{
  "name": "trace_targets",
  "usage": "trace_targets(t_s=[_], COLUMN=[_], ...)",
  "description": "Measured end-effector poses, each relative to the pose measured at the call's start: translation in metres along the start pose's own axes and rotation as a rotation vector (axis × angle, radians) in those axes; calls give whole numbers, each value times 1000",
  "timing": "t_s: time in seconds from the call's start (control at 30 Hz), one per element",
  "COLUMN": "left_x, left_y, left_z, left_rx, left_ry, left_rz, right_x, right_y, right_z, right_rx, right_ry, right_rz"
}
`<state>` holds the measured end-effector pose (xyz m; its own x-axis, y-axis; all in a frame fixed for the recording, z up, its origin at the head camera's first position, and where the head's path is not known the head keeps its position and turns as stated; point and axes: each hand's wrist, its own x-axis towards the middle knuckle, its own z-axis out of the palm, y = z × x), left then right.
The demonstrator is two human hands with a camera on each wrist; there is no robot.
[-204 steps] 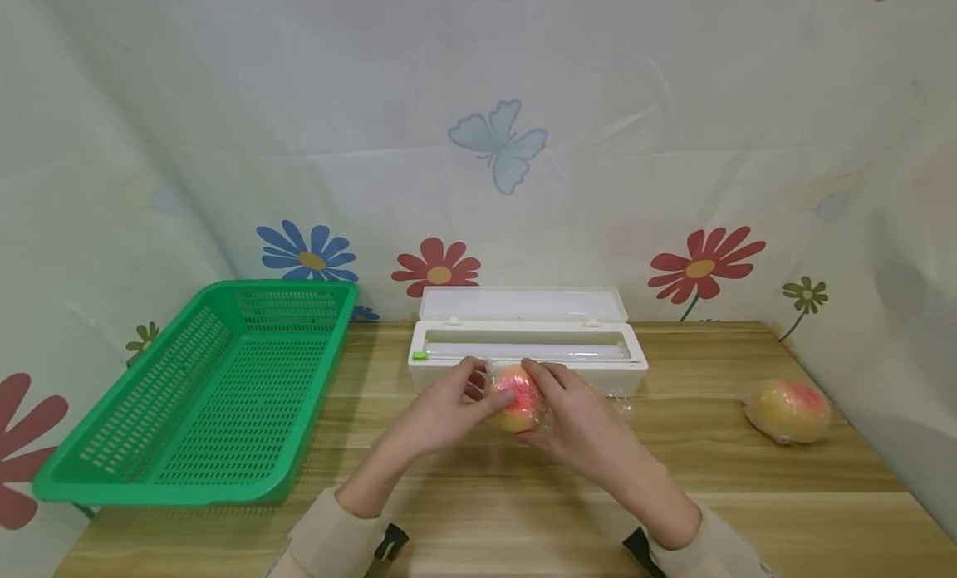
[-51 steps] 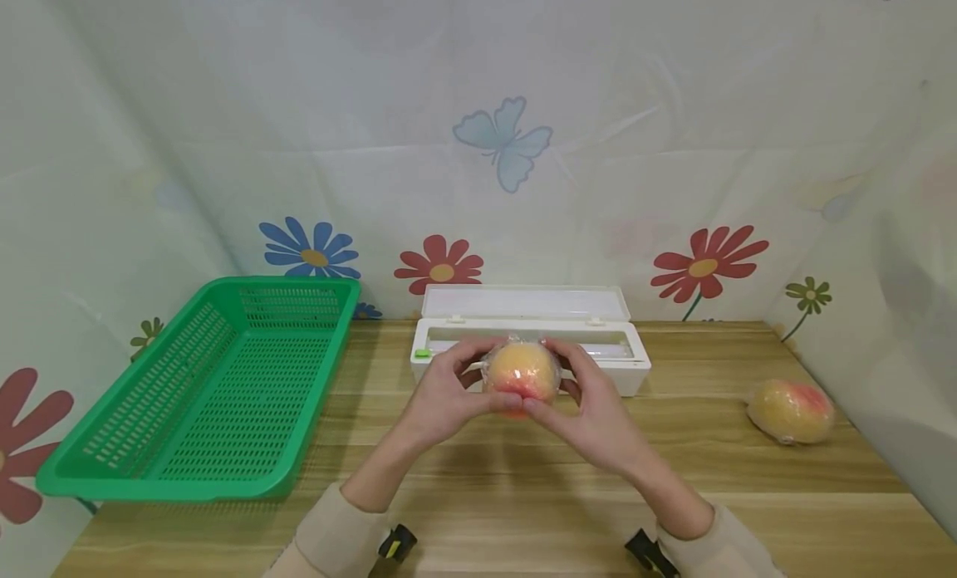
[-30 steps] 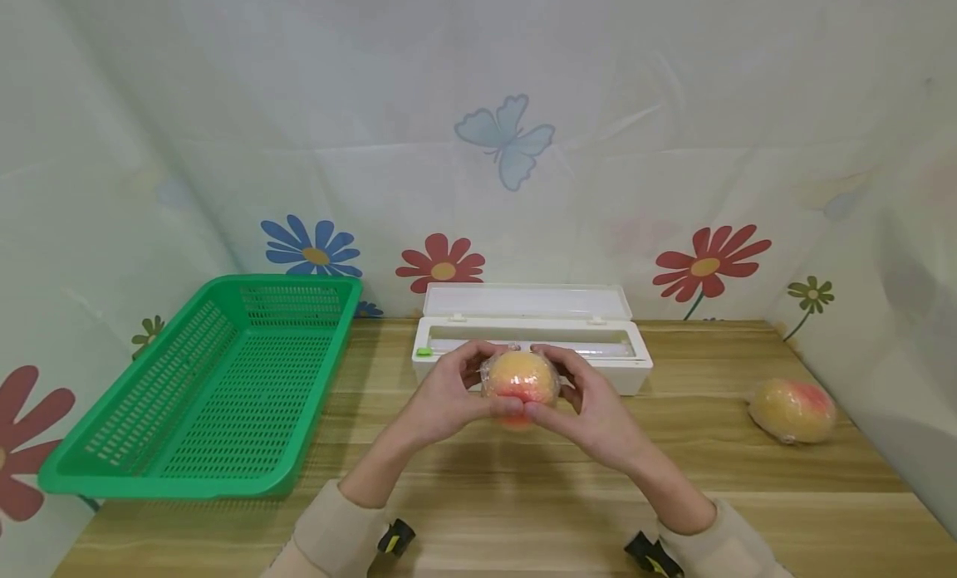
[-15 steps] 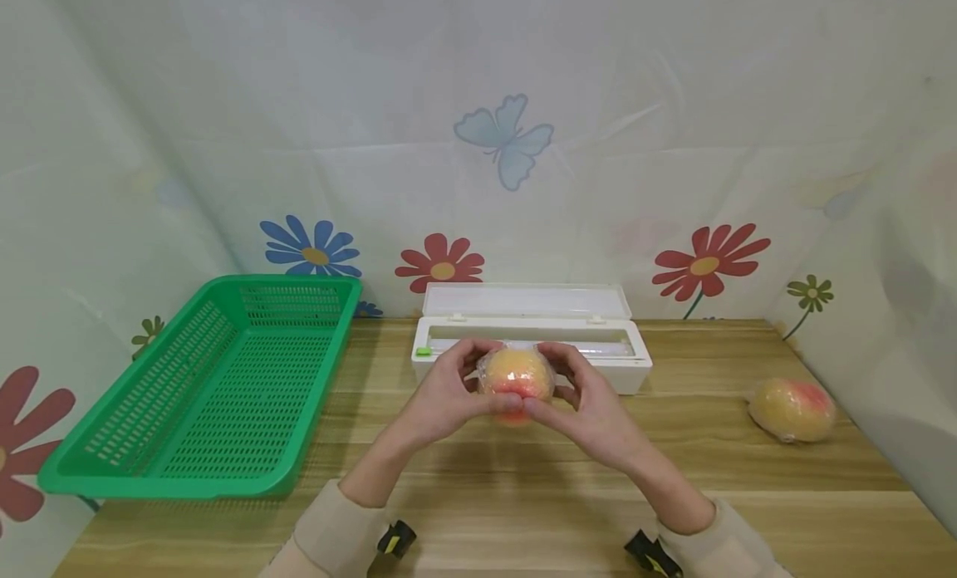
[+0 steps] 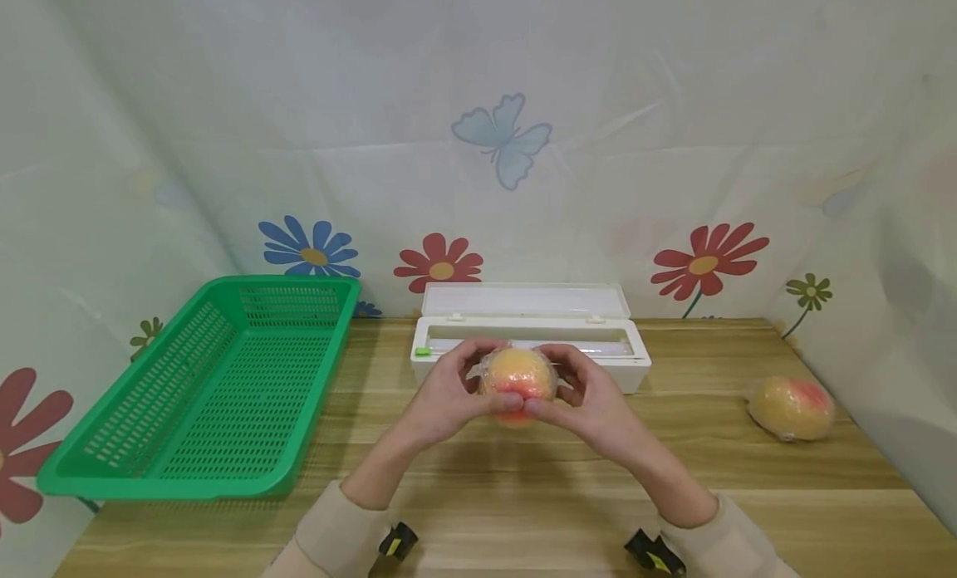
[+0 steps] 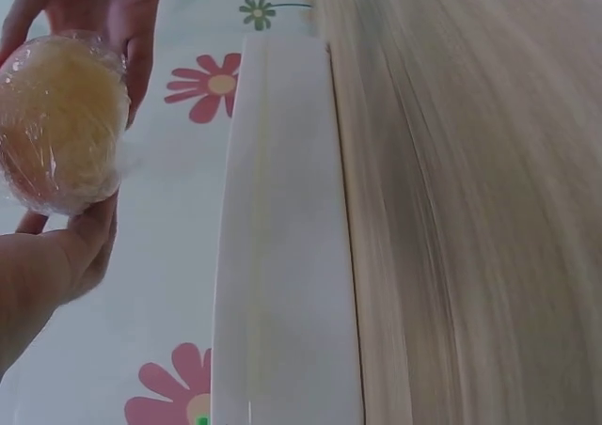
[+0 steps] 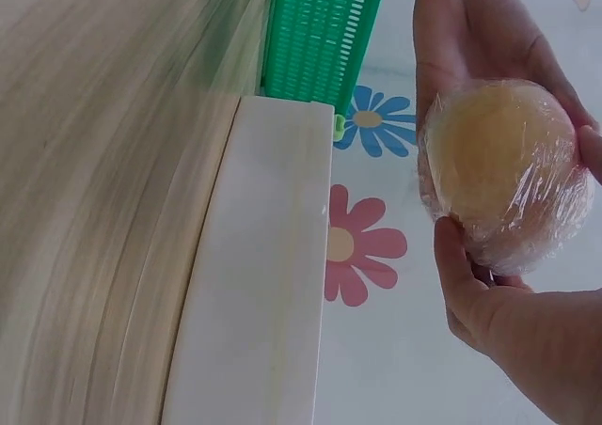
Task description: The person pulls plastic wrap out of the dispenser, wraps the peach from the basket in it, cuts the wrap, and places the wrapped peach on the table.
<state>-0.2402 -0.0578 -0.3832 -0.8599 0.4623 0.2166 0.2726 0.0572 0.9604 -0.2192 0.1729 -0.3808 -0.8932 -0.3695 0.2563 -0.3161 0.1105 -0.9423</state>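
A yellow-and-pink peach (image 5: 519, 373), wrapped in clear cling film, is held up above the table between both hands. My left hand (image 5: 452, 399) grips its left side and my right hand (image 5: 591, 404) its right, with the thumbs nearly meeting on the near face. In the left wrist view the film on the peach (image 6: 64, 124) looks wrinkled, with a loose bit sticking out. The right wrist view shows film drawn over the peach (image 7: 503, 166) in creases. Behind the hands stands a white cling film dispenser (image 5: 628, 377), its lid raised and a roll inside.
A second film-wrapped peach (image 5: 792, 409) lies on the wooden table (image 5: 695, 445) at the right. At the left stands a green plastic basket (image 5: 317, 395) with slotted walls. A flower-printed cloth (image 5: 359, 105) hangs behind and along the sides.
Since the oldest frame, the peach has been turned, its yellow part now facing up, and the hands have moved to grip it evenly from both sides. Over the last second they barely shift.
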Motion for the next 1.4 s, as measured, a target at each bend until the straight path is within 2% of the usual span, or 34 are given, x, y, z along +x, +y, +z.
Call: trace_targets(t_s=[0.13,0.37,0.57,0.9,1.0,1.17,1.4], left_x=[0,0,0,1,1,2,3], left_y=[-1,-1,0,-3,-4,-4,-6], left_z=[2,7,4,2,1,0,1], left_rx=[-11,-18,42,41,34,17,0], left_ry=[-18,23,-13,-51,-58,-31,0], left_rz=[4,7,18,-35,-24,5,-15], right_x=[0,0,0,0,-1,-2,-2], right_y=[-1,1,1,0,0,1,2], right_z=[0,1,3,3,3,3,4], right_rx=[-6,-10,-20,-41,-46,-66,-175], right_ry=[21,47,56,50,46,54,9], right_rz=[-18,-40,-48,-53,-70,-109,-139])
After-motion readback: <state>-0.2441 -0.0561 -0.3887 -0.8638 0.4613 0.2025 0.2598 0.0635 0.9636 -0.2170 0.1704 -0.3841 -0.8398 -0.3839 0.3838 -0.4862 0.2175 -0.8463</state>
